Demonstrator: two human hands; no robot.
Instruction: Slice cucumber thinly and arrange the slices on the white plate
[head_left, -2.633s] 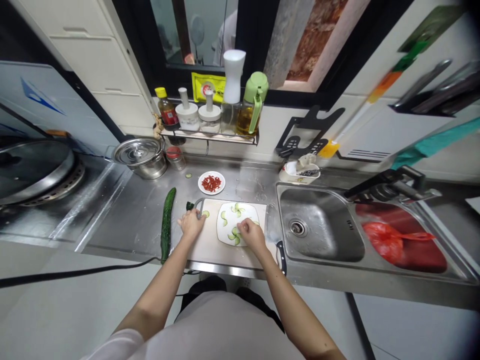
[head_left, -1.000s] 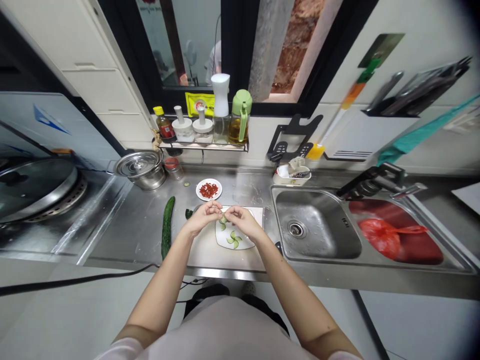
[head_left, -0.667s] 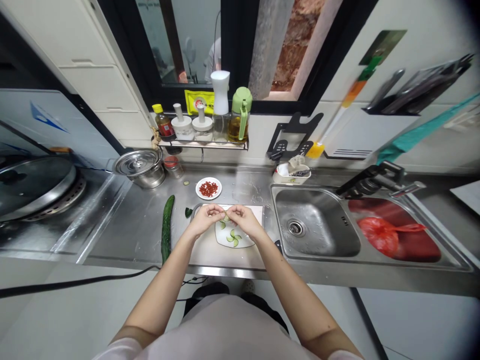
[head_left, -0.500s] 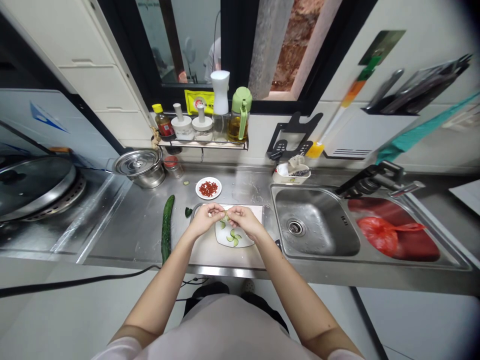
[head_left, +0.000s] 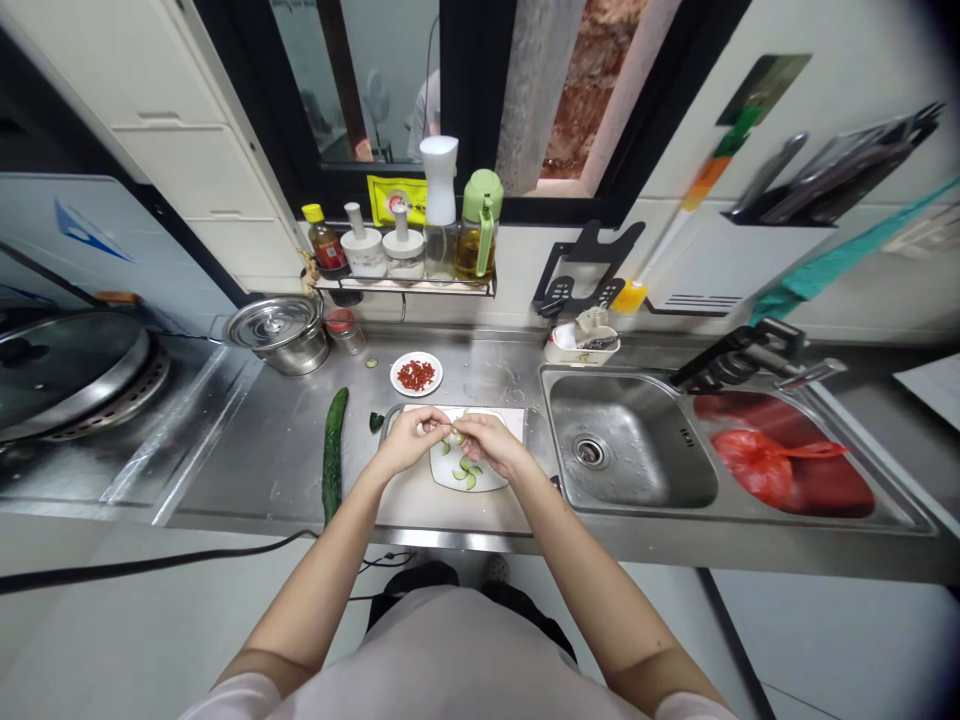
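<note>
While a cucumber (head_left: 334, 450) lies left, hands (head_left: 409, 440) (head_left: 489, 442) overlap plate (head_left: 442, 472).

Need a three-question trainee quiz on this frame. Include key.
1. True or false: the left hand is holding the long cucumber.
2. Choose: the pieces on the small round plate are A) green, B) red, C) yellow.
3. Fill in: the red plastic bag lies in the ____ (left or right) sink basin.

Key: 1. False: that hand is close to the right hand, at the squarish plate. 2. B. 3. Right.
</note>
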